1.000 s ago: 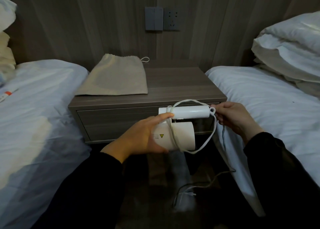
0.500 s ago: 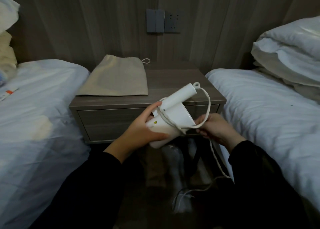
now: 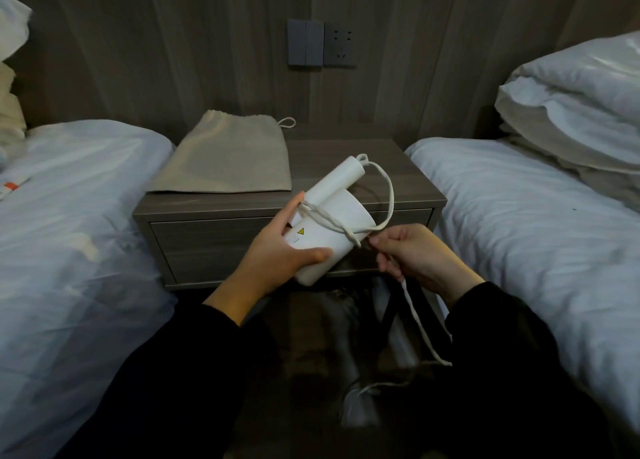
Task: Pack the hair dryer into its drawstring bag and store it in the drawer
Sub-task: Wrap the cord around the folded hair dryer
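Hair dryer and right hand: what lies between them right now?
In the head view, only the white cord spans that gap: wrapped over the hair dryer, it runs to the right hand, which pinches it. The closed drawer front shows behind.

The nightstand (image 3: 367,167) stands against the wall between the left bed (image 3: 86,198) and the right bed (image 3: 519,216), with a switch (image 3: 304,42) and a socket (image 3: 340,44) on the wall above its back edge and the drawer (image 3: 207,247) directly under its front edge. The drawstring bag (image 3: 225,160) lies flat on the left half of the top, from the back edge almost to the front edge. The hair dryer (image 3: 332,216) is off the top, before the front edge right of centre, with the left hand (image 3: 273,257) on its left side and the right hand (image 3: 419,254) just to its right gripping the cord (image 3: 392,197), which runs down to the floor.
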The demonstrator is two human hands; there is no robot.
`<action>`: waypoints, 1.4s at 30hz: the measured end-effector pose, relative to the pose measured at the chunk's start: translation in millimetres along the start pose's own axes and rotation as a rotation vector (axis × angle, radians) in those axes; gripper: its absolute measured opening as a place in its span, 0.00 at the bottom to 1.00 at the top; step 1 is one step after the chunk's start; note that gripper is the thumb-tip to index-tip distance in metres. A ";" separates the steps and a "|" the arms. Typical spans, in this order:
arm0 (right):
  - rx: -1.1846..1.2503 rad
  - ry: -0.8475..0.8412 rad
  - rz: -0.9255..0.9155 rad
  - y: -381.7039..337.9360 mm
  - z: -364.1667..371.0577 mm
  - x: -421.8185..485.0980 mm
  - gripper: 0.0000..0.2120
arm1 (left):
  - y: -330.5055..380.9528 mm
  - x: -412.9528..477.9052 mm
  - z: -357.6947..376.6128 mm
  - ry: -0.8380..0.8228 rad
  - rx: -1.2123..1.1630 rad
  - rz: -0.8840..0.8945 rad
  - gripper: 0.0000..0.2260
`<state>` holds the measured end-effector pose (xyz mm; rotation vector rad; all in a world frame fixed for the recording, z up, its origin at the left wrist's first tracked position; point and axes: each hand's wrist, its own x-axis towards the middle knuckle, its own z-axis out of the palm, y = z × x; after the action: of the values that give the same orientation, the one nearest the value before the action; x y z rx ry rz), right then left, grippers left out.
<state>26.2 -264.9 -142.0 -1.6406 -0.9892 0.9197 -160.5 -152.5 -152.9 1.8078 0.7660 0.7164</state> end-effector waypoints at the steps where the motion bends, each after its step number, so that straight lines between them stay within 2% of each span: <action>1: -0.103 0.009 -0.008 -2.3 1.3 -1.1 0.11 | 1.4 -0.6 0.8 0.010 0.005 -0.005 0.42; 4: -0.243 0.011 -0.002 -11.0 6.3 -5.1 0.09 | 7.9 -3.0 1.8 0.033 0.031 -0.023 0.43; 10: -0.137 0.025 0.031 -25.5 6.2 -14.8 0.12 | 21.8 -8.2 -3.5 0.104 0.128 -0.005 0.44; 16: -0.321 0.004 0.009 -36.6 5.0 -20.7 0.15 | 26.2 -13.1 -3.6 0.182 0.169 0.072 0.45; 21: -0.578 0.044 -0.136 -44.5 18.3 -24.6 0.17 | 27.1 -13.2 -6.8 0.243 0.352 0.141 0.45; 26: -0.701 0.018 -0.146 -44.4 23.1 -27.5 0.16 | 27.6 -13.8 -6.1 0.241 0.613 0.221 0.44; 29: -0.781 0.001 -0.161 -50.4 19.6 -32.2 0.11 | 24.1 -11.8 -10.3 0.262 0.791 0.243 0.44; 31: -0.819 0.035 -0.183 -55.8 17.1 -36.9 0.08 | 20.9 -10.5 -13.9 0.243 0.867 0.267 0.44; 35: -0.930 0.227 -0.286 -62.4 14.6 -43.6 0.09 | 17.5 -10.0 -17.0 0.154 0.900 0.333 0.44; 38: -0.930 0.342 -0.371 -61.3 17.1 -44.8 0.10 | 15.1 -9.6 -14.2 0.144 0.962 0.466 0.45; 42: -0.988 0.318 -0.291 -63.0 12.9 -42.6 0.17 | 10.0 -9.8 -12.1 0.084 0.996 0.566 0.44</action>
<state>-13.2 -287.0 -79.5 -2.2432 -1.5171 -0.1010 -174.0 -156.2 -140.8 2.9893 0.7190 0.8398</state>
